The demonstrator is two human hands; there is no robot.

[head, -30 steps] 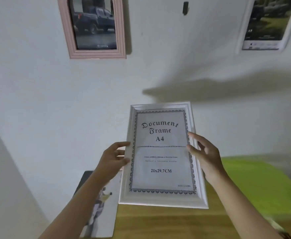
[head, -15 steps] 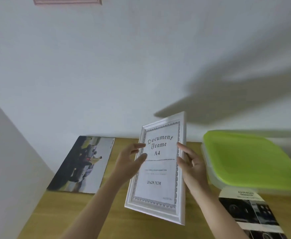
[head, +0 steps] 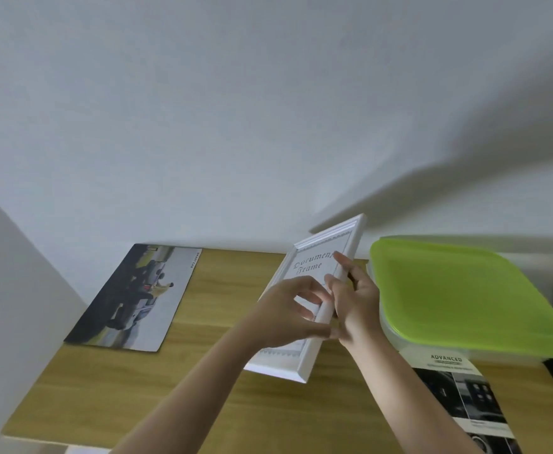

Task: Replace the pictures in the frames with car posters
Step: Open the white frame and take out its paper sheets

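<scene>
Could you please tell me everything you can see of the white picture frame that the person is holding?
The white picture frame has a moulded, glossy border and holds a paper insert printed "Document Frame" inside a dark ornamental border. It is tilted, its right edge turned toward the camera, over the wooden table, left of the green-lidded container. The left hand grips it from the front and the right hand holds its right edge.

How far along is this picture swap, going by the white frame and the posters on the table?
Nothing looks finished here. The white frame is held above the wooden table by the left hand and right hand, with its "Document Frame" insert inside. Left: take that out and fit a car poster; one poster lies at left, another by the green-lidded box.
</scene>
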